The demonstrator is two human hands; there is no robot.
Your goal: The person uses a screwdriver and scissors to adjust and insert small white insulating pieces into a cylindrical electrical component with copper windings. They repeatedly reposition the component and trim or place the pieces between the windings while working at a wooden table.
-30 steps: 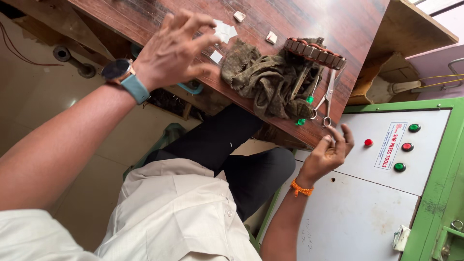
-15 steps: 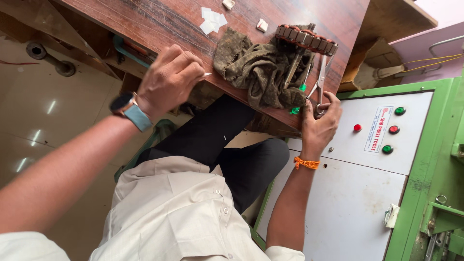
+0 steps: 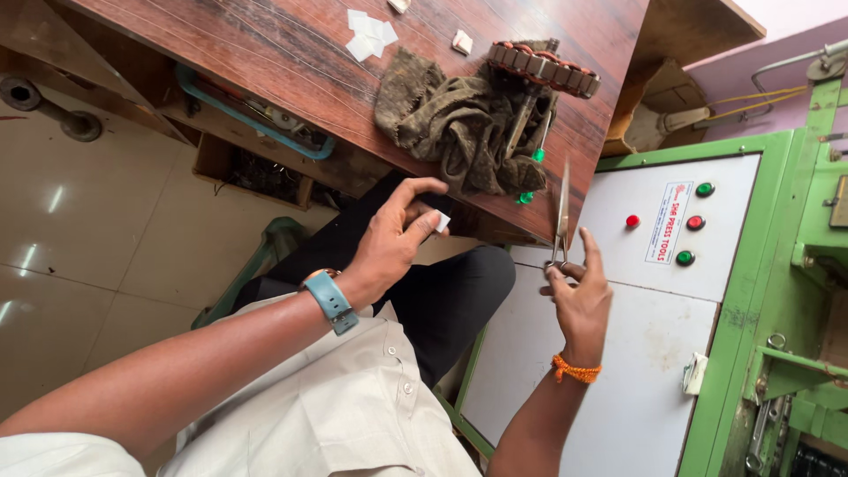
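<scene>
My left hand [image 3: 393, 243] hangs in front of the dark wooden table [image 3: 265, 53], fingers pinched on a small white paper piece [image 3: 442, 222]. My right hand [image 3: 579, 296] holds a pair of scissors [image 3: 562, 212] by the handles, blades pointing up past the table's edge. On the table above lie a crumpled olive cloth [image 3: 450, 119] and a round copper-wound stator [image 3: 543, 69]. More white paper pieces [image 3: 369, 34] sit farther back on the tabletop.
A green and white press machine panel [image 3: 671, 291] with red and green buttons stands at my right. A shelf under the table holds a blue pipe [image 3: 243, 124] and clutter. Glossy floor tiles [image 3: 106, 256] spread at left. My legs are beneath the table.
My left hand came off the tabletop and down in front of the table edge with a white paper piece. My right hand lifted the scissors clear of the cloth.
</scene>
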